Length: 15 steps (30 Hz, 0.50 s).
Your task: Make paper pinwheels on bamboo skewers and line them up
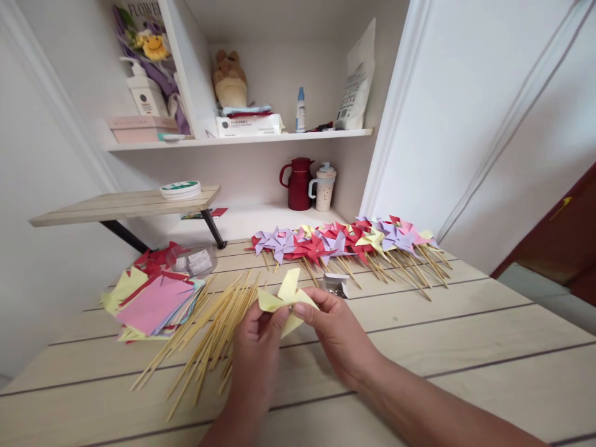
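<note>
Both hands hold one pale yellow paper pinwheel (pixel 288 287) above the table, its blades folded in toward the centre. My left hand (pixel 258 338) pinches its left side between thumb and fingers. At its right side my right hand (pixel 333 323) grips the paper, with the thumb close to a small metallic dot at the centre. Left of my hands lies a loose bundle of thin wooden sticks (pixel 212 329). Just beyond my right hand sits a small open box (pixel 336 285) with small metallic pieces inside.
Finished pinwheels on sticks (pixel 321 243) are heaped along the table's back right. Stacked coloured paper (pixel 156 304) and a clear plastic container (pixel 198 261) lie at left, near a small raised shelf (pixel 125 205). A red jug (pixel 299 185) and a cup (pixel 325 188) stand behind.
</note>
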Available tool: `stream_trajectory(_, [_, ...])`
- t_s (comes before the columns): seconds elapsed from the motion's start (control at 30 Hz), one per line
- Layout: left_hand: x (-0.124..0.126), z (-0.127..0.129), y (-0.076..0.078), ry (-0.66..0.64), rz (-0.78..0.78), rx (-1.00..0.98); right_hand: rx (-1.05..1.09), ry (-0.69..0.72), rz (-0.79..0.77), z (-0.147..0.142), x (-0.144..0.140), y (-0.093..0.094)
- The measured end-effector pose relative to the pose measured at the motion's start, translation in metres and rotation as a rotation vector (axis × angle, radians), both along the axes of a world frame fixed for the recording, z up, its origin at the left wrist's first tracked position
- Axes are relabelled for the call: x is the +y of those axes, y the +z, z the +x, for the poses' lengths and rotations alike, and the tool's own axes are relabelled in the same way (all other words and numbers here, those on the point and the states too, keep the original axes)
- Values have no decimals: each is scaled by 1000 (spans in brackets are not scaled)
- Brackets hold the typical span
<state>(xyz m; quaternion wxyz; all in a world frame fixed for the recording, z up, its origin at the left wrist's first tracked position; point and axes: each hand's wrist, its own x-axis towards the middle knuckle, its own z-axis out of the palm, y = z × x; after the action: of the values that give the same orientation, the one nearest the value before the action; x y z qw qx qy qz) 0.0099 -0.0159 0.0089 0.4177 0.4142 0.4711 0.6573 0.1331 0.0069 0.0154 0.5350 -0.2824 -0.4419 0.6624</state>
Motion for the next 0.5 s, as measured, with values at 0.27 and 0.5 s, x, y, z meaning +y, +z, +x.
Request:
stream_trajectory(0.27, [1, -1, -1, 52, 12, 69, -19, -69, 38, -1, 0, -3])
stream_trajectory(0.5, [-1, 0, -3, 59, 33, 88, -33, -98, 66, -1, 1, -4])
